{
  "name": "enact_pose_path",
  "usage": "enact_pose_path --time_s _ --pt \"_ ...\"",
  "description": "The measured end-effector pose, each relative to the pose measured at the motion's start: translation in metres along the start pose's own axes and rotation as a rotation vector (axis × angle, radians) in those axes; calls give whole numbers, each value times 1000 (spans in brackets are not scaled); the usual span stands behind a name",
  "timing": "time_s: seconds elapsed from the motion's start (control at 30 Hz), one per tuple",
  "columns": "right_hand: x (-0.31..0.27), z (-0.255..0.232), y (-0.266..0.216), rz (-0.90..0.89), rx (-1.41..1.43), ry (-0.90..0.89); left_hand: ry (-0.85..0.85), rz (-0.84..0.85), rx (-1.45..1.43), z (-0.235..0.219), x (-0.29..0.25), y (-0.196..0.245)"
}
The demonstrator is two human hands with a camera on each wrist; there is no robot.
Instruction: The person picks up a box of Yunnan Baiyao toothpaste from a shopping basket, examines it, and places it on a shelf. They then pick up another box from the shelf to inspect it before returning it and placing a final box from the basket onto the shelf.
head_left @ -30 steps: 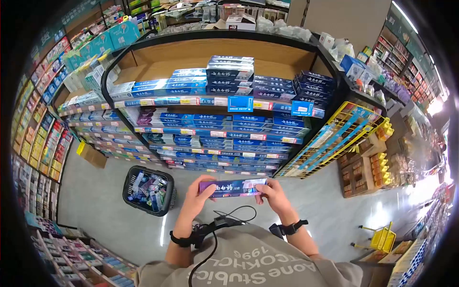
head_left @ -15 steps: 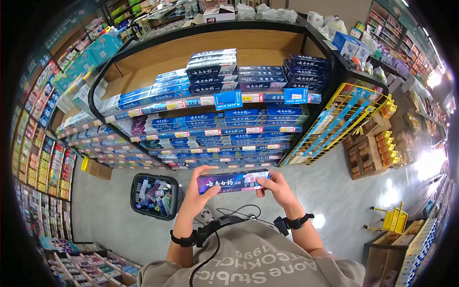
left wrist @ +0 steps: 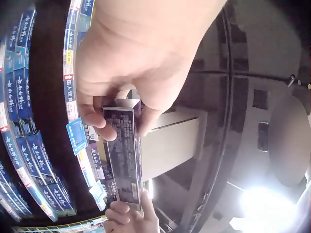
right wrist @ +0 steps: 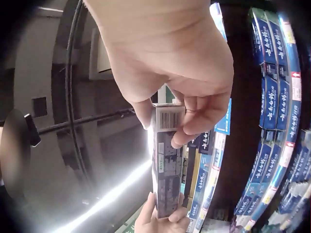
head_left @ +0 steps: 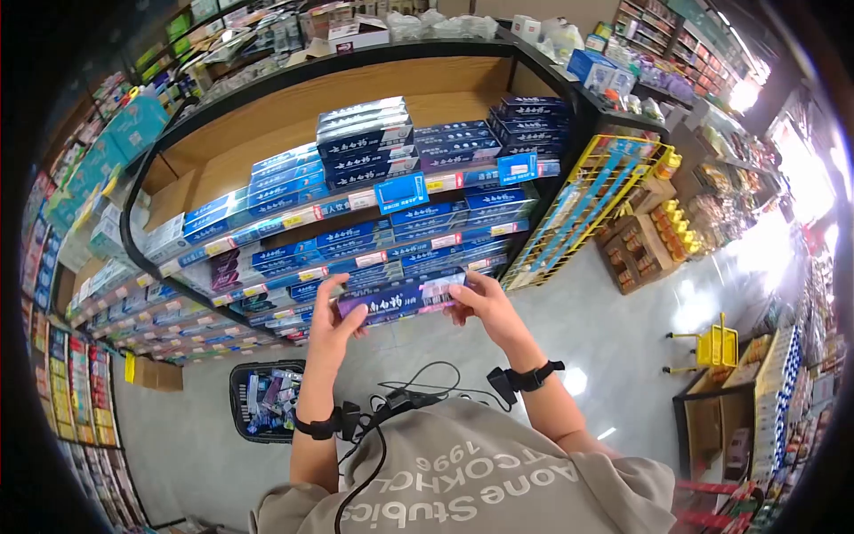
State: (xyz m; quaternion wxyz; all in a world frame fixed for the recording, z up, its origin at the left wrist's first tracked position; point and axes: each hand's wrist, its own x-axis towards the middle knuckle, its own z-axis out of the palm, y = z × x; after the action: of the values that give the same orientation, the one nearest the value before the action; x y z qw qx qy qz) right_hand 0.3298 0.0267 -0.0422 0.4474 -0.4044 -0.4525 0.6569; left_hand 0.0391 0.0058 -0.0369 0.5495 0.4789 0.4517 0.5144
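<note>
Both hands hold a long dark blue and purple toothpaste box (head_left: 387,304) level in front of the chest. My left hand (head_left: 331,322) grips its left end, thumb on the front face. At the opposite end my right hand (head_left: 491,310) pinches the box between thumb and fingers. The left wrist view shows the small print along one side of the toothpaste box (left wrist: 124,155). A barcode lies near the right-hand end of the toothpaste box (right wrist: 167,160) in the right wrist view. Behind it stands a shelf unit (head_left: 329,209) stacked with similar toothpaste boxes.
A dark basket (head_left: 238,411) full of boxes stands on the floor at left, partly behind the left forearm. A yellow wire rack (head_left: 578,214) hangs at the shelf's right end. Further right are a yellow trolley (head_left: 714,345) and cardboard displays (head_left: 639,249). Loose cables (head_left: 436,378) hang at the waist.
The head view has turned, so shelf and basket sit further left. Both hands have moved up and left in the picture with the toothpaste box, which now overlaps the lower shelves.
</note>
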Motion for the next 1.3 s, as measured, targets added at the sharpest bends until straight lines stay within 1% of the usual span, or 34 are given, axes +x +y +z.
enact_pose_path --time_s 0.03,0.13,0.27,0.47,0.53,0.73,0.9,1.03,1.13,1.2,1.23,1.3 --pt "2 2 1 -5 5 6 -8 -2 1 -2 4 4" --pt "3 12 -3 -43 14 82 -22 67 13 -5 15 14" --pt "-1 16 -12 -75 28 91 -47 95 -43 -5 23 19" --pt "-1 17 -12 -99 17 131 -44 68 -74 -7 21 12" --pt "0 15 -8 -92 11 141 -37 41 -78 -5 14 18" --pt "4 13 -3 -89 19 107 -12 42 -110 -7 6 17" --pt "3 16 -7 -84 -7 43 49 29 -133 -7 -5 16" --pt "-6 15 -6 -84 -30 21 55 25 -139 -4 -12 14" --pt "-15 4 -4 -92 35 -66 66 29 -127 1 -21 18" --pt "-27 -7 -5 -92 73 -193 66 21 -118 8 -32 22" --pt "-34 -12 -7 -95 91 -249 99 53 -89 15 -38 27" --pt "-51 -17 -13 -86 137 -277 65 81 -72 19 -51 33"
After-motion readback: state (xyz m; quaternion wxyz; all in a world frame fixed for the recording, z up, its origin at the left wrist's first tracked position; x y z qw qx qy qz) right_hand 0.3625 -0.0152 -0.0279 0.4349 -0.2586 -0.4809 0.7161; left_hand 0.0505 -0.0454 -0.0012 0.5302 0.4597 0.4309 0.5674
